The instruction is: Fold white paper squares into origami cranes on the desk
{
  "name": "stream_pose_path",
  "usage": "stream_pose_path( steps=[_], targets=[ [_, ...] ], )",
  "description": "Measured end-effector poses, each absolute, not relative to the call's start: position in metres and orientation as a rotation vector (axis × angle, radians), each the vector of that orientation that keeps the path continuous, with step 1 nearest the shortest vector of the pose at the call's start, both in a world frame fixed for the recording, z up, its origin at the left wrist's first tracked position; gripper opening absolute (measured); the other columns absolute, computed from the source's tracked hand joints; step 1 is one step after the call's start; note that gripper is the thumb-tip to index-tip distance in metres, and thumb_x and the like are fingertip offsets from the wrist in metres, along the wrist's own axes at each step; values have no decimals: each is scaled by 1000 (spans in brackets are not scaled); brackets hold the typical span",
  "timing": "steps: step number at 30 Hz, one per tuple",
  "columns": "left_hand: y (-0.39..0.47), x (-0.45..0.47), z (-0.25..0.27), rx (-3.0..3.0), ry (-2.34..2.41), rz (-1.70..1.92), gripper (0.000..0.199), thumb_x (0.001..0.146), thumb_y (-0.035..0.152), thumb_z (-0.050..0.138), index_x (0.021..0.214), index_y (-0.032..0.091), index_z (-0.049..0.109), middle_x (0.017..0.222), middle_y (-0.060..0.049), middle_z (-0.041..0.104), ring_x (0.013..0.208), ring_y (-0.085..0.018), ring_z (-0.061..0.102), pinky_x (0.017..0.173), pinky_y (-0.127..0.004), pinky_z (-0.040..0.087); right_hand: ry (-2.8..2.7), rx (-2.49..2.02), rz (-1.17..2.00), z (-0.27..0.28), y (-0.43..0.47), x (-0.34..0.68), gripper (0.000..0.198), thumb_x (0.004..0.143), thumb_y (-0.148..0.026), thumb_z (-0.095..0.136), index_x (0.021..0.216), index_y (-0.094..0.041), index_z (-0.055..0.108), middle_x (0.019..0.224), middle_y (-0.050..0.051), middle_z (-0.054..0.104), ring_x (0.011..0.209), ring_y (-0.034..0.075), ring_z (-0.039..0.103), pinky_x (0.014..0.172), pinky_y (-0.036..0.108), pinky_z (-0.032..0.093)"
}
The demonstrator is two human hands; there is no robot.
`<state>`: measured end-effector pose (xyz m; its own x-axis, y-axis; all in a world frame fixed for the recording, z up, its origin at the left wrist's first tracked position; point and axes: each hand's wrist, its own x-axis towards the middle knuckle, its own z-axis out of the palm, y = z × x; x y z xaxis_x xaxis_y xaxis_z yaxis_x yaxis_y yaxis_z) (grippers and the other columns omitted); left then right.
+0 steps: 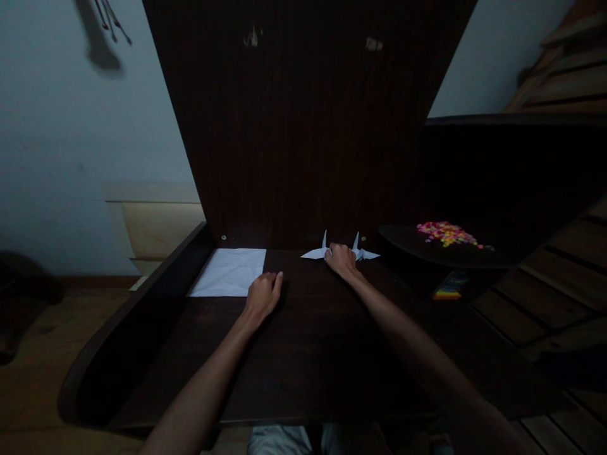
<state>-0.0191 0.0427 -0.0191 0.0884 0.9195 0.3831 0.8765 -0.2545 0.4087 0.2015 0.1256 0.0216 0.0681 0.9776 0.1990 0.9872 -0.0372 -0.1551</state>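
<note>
My left hand [264, 295] rests on the dark wooden desk [294, 366], its fingers curled in and nothing seen in them. Just left of it, touching or nearly so, lies a creased white sheet of paper [227, 272]. At the back of the desk my right hand [341, 259] is closed on a folded white paper crane [313, 254], covering part of it. Another white paper crane [368, 255] stands on the right side of that hand, partly hidden behind it. My right fingertips are hard to make out in the dim light.
On a corner shelf [408, 243] to the right lies a pile of small colourful pieces [446, 233]. Below it is a small item with a yellow-orange edge [447, 294]. A raised side board [137, 322] bounds the desk on the left, a tall back panel [303, 126] behind.
</note>
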Motion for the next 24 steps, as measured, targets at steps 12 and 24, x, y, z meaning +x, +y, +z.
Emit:
stream_pose_path(
  steps=[12, 24],
  targets=[
    [42, -20, -17, 2298, 1929, 834, 47, 96, 39, 27, 74, 16, 62, 77, -8, 67, 73, -18, 62, 68, -26, 41, -1842, -2182, -9, 11, 141, 206, 43, 83, -46, 48, 111, -15, 59, 103, 18, 66, 98, 32, 62, 76, 37, 44],
    [52, -48, -10, 2251, 2333, 763, 35, 89, 31, 39, 100, 10, 65, 98, -16, 65, 97, -29, 55, 83, -36, 42, -1656, -1886, -109, -3, 93, 254, 34, 89, -22, 31, 90, -16, 64, 83, 9, 68, 76, 20, 60, 64, 27, 31]
  ],
)
